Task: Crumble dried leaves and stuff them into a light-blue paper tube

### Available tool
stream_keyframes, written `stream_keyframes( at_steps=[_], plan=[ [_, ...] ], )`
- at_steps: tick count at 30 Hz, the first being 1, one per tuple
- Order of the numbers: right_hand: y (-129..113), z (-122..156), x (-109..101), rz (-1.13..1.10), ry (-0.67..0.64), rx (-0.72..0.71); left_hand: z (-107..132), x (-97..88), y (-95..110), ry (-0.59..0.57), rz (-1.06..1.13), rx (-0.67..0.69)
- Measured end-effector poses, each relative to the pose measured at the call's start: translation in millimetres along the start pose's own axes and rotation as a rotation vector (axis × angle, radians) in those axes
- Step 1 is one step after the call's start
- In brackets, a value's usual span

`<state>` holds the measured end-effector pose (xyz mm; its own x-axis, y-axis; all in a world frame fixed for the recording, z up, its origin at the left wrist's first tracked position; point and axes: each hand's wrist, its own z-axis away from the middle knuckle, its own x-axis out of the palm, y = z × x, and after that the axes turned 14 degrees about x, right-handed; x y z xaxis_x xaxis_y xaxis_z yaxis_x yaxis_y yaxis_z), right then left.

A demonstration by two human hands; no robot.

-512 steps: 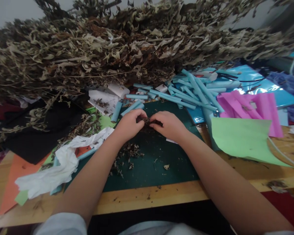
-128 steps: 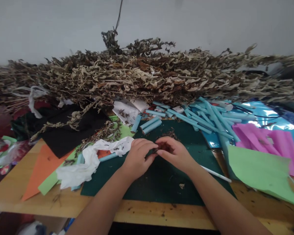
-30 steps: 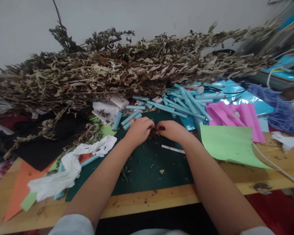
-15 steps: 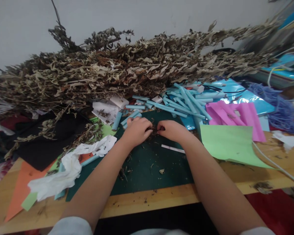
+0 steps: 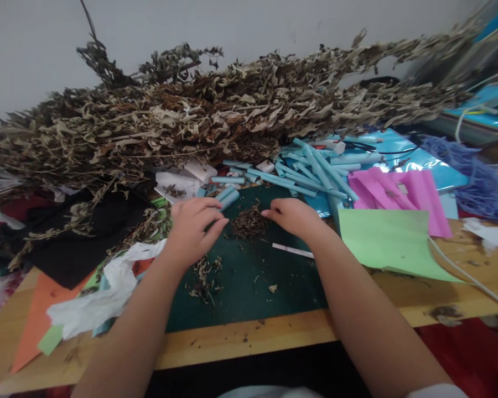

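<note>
A small heap of crumbled dried leaves (image 5: 249,224) lies on the dark green cutting mat (image 5: 274,276). My left hand (image 5: 193,226) hovers left of the heap, fingers loosely curled and thumb apart from them, with nothing visible inside. Just beyond its fingertips lies a blue paper tube (image 5: 228,196). My right hand (image 5: 292,215) rests at the heap's right edge, fingers bent together and tips down at the leaves; what they pinch is hidden. A thin white stick (image 5: 292,250) lies below the right wrist. More leaf crumbs (image 5: 203,276) are scattered nearer me.
A big pile of dried leafy branches (image 5: 216,121) fills the back. Several blue paper tubes (image 5: 311,166), pink paper (image 5: 398,193), a light green sheet (image 5: 390,237), white crumpled tissue (image 5: 95,298), black cloth (image 5: 87,232) and orange paper (image 5: 37,315) surround the mat on the wooden table (image 5: 274,331).
My hands were pressed together over the leaves; now they have parted. The left hand moved left and toward me, uncovering the crumbled heap. The right hand stayed nearly in place.
</note>
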<state>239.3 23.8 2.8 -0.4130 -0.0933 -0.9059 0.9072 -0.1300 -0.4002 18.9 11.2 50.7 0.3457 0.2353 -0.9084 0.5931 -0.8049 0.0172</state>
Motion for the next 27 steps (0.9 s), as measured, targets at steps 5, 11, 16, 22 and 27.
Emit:
stream_keyframes(
  at_steps=[5, 11, 16, 22, 27],
  plan=[
    [-1.9, 1.3, -0.7, -0.074, 0.102, -0.062, 50.1, -27.0, -2.1, -0.205, 0.060, -0.084],
    [-11.3, 9.4, 0.7, -0.143, 0.127, -0.132, 106.5, -5.0, 25.1, -0.511, 0.100, -0.225],
    [-35.1, 30.2, 15.6, -0.011, -0.020, -0.292, 118.9, 9.0, 36.1, -0.550, 0.061, -0.266],
    [-67.2, 59.9, 47.5, 0.213, -0.080, -0.598, 114.2, 7.1, 39.9, -0.464, 0.018, -0.253],
    [-74.2, 63.1, 52.1, 0.253, -0.089, -0.610, 114.4, 8.7, 41.3, -0.404, 0.056, -0.241]
  ],
)
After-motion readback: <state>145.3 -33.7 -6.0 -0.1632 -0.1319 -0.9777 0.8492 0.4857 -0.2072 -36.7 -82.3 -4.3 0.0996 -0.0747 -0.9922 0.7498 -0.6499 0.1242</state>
